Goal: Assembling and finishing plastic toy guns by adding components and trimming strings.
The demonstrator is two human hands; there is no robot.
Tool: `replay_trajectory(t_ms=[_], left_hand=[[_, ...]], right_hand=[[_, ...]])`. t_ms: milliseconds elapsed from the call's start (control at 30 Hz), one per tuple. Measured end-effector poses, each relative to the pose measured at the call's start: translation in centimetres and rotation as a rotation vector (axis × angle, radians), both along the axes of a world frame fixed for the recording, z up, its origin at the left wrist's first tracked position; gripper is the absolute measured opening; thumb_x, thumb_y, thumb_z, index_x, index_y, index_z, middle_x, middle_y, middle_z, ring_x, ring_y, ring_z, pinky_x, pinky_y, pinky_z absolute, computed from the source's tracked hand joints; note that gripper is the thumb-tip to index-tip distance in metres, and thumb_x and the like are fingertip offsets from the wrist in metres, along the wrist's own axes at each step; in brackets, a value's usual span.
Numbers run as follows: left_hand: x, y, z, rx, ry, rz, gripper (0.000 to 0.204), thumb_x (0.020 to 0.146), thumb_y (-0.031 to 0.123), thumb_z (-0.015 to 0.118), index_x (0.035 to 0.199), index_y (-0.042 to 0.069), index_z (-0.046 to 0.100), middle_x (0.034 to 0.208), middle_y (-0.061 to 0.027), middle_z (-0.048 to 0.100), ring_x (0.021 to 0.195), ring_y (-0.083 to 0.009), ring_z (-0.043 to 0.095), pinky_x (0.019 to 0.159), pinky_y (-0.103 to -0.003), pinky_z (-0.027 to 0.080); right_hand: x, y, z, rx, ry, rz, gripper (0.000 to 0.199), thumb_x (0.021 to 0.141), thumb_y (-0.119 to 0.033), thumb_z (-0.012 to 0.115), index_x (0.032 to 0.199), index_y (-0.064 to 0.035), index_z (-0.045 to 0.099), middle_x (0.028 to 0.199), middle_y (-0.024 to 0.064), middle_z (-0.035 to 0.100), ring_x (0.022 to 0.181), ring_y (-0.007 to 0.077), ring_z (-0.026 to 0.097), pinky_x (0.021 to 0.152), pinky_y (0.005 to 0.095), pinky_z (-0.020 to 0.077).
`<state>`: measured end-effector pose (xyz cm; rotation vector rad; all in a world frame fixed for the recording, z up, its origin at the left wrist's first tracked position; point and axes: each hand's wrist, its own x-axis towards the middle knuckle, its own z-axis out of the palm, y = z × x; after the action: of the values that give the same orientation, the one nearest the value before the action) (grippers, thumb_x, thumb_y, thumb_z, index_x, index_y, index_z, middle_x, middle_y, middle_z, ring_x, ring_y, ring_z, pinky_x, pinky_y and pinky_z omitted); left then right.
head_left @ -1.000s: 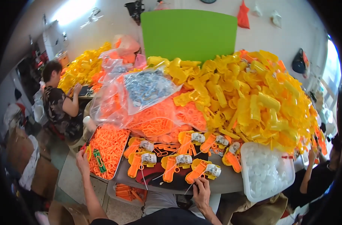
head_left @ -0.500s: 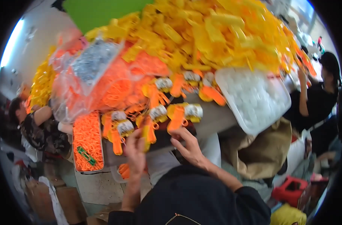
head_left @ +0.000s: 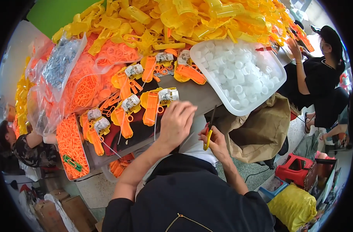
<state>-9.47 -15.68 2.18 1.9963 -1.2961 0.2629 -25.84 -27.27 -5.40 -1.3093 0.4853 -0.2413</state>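
My right hand [head_left: 217, 146] is closed around a pair of scissors with a yellow handle [head_left: 208, 138]; their dark blades point up, away from me. My left hand [head_left: 178, 124] is open over the table's near edge, fingers stretched and nothing visible in them. Close to its fingertips lies a yellow-and-orange plastic assembly [head_left: 150, 111] with a whitish cylindrical part and a thin pale cord. Several similar assemblies [head_left: 124, 125] lie to its left and behind it, some with pale cords trailing towards me.
A white tray [head_left: 238, 111] of translucent cups stands to the right, above a brown paper bag [head_left: 257, 143]. Yellow plastic parts [head_left: 176, 19] are heaped at the back. An orange-filled tray [head_left: 72, 143] is at left. People sit at both sides; a red stool [head_left: 296, 168] stands lower right.
Scissors now show in my right hand, which has moved right and nearer to me. My left hand has moved right. The whole view has shifted, and the assemblies' cords now show clearly.
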Motion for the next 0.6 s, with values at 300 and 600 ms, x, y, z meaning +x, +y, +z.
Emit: replay_trajectory(t_ms=[300,600], left_hand=[[5.4,-9.6,-4.7,0.294,-0.318,0.09,0.056,0.073,-0.001,0.066,0.129,0.002,0.055,0.126,-0.0113,0.055,0.104,-0.0295,0.055,0.083,-0.04,0.044],[6.3,-4.2,-4.3,0.408,-0.374,-0.044,0.041,0.075,-0.001,0.062,0.115,0.006,0.064,0.124,-0.0109,0.058,0.108,-0.0293,0.054,0.091,-0.042,0.043]], right_hand=[[-1.6,-0.9,-0.5,0.048,0.119,-0.045,0.01,0.095,-0.01,0.062,0.102,-0.0031,0.059,0.095,0.0057,0.067,0.072,0.007,0.056,0.064,0.0228,0.0487],[-1.0,-1.4,-2.0,0.015,0.207,0.064,0.012,0.095,-0.013,0.062,0.101,-0.0033,0.06,0.091,0.0043,0.067,0.073,0.0069,0.057,0.064,0.0226,0.048]])
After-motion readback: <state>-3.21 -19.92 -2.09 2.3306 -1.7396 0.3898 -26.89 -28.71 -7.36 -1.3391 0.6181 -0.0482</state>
